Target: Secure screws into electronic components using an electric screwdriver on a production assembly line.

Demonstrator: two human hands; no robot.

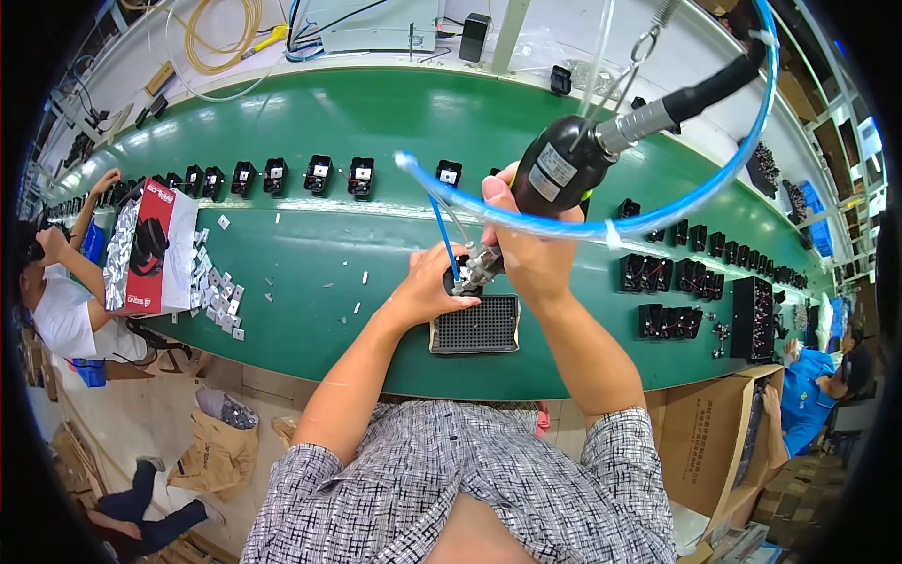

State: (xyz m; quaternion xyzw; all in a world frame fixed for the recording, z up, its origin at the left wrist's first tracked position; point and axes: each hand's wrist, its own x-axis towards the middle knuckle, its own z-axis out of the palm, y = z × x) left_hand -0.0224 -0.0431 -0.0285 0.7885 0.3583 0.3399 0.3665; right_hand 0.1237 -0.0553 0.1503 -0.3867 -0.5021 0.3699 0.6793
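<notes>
My right hand (531,246) is wrapped round the body of a black powered screwdriver (564,162), which slants down to the left. Its metal nose (484,267) reaches a small black housing (463,285), mostly hidden by fingers and tool. Around that housing the fingers of my left hand (423,285) are closed, holding it at the far edge of a black tray (475,325) with a gridded surface. A thin blue tube (442,226) runs down to the tool's nose. A thicker clear-blue hose (573,228) loops across in front of my right hand.
Open black housings (360,177) stand in a row along the green table (376,113). Small metal plates (224,301) lie beside a red-and-white box (155,249). Groups of black housings (669,321) sit at right. Co-workers sit at both sides; an open carton (700,442) stands below right.
</notes>
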